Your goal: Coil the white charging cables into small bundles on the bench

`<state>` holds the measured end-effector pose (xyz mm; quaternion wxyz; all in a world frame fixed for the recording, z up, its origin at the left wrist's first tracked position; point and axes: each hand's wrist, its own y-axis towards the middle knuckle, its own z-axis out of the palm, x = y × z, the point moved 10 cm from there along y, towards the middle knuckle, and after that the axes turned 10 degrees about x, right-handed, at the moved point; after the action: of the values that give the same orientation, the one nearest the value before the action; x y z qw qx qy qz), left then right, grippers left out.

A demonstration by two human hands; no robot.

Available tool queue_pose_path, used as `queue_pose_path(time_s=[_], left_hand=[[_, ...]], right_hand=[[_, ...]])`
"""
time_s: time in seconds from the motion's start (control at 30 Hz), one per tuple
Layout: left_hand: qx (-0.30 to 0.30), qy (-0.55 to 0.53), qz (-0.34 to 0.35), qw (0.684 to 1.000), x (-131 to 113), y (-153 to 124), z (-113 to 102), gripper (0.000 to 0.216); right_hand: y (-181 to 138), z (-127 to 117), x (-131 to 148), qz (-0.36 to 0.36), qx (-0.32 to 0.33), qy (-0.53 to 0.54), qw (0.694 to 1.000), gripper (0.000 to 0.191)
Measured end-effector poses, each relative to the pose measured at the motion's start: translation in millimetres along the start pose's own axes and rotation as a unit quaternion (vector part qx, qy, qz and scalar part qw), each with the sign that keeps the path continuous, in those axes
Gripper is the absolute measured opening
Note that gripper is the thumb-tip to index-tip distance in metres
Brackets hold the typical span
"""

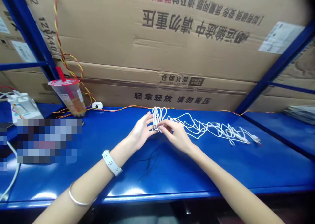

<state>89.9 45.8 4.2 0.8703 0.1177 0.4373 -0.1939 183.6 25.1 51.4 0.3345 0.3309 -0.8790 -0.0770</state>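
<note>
A white cable [158,114] is looped into a small bundle in front of me. My left hand [144,129] supports the loops from the left, palm turned toward them and fingers curling behind. Thumb and fingers of my right hand [176,133] pinch the lower part of the same bundle, partly hiding it. To the right, more white cables [209,127] lie in loose tangled loops, with pale plugs [255,138] at the far end. Several thin dark strands [149,160], perhaps twist ties, lie below my hands.
A cup with a red lid and straw [70,96] stands at the back left beside a white earbud case [97,105]. Red and yellow wires [118,110] run along the rear edge. Large cartons [110,30] back the blue shelf [105,188]; a white charger [24,107] sits far left.
</note>
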Motion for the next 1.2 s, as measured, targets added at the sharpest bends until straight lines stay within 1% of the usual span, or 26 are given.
queue_pose_path(time_s=[0.17, 0.27, 0.33, 0.43, 0.53, 0.63, 0.77, 0.9, 1.0, 1.07, 1.2], left_hand=[[0.011, -0.015, 0.017, 1.0, 2.9, 0.1, 4.5, 0.023], [0.011, -0.006, 0.037, 0.999, 4.7, -1.3, 6.3, 0.019], [0.019, 0.009, 0.053, 0.998, 5.0, -2.2, 9.0, 0.02], [0.036, 0.035, 0.062, 0.997, 6.3, -3.0, 13.9, 0.02], [0.044, 0.039, 0.06, 0.996, 7.6, -3.0, 16.1, 0.02], [0.043, 0.039, 0.061, 0.996, 7.3, -2.8, 16.0, 0.02], [0.038, 0.064, 0.071, 0.995, 4.9, -2.9, 15.3, 0.021], [0.037, 0.092, 0.077, 0.992, 4.4, -3.3, 15.0, 0.024], [0.043, 0.11, 0.077, 0.99, 4.6, -3.3, 15.7, 0.027], [0.045, 0.123, 0.074, 0.989, 4.7, -3.1, 15.9, 0.03], [0.055, 0.145, 0.059, 0.986, 5.5, -0.7, 16.8, 0.034]], right_hand=[[-0.3, -7.4, -6.2, 0.033, -0.036, -0.032, 0.998, 0.016], [-1.6, -12.4, -7.6, 0.039, -0.069, -0.067, 0.995, 0.017], [-2.4, -13.0, -8.6, 0.037, -0.084, -0.071, 0.993, 0.016], [-2.9, -10.5, -12.1, 0.035, -0.091, -0.022, 0.995, 0.011], [-3.4, -9.0, -15.2, 0.036, -0.097, 0.04, 0.994, 0.011], [-2.7, -8.2, -13.4, 0.028, -0.09, 0.023, 0.995, 0.006], [-2.0, -10.2, -18.0, 0.037, -0.093, -0.009, 0.995, 0.006], [-1.1, -9.7, -26.6, 0.058, -0.091, 0.0, 0.994, 0.008], [-0.2, -7.2, -32.8, 0.078, -0.076, 0.002, 0.994, 0.013], [0.0, -5.9, -40.6, 0.097, -0.063, 0.029, 0.993, 0.017], [2.0, -1.9, -54.7, 0.116, -0.022, 0.151, 0.981, 0.017]])
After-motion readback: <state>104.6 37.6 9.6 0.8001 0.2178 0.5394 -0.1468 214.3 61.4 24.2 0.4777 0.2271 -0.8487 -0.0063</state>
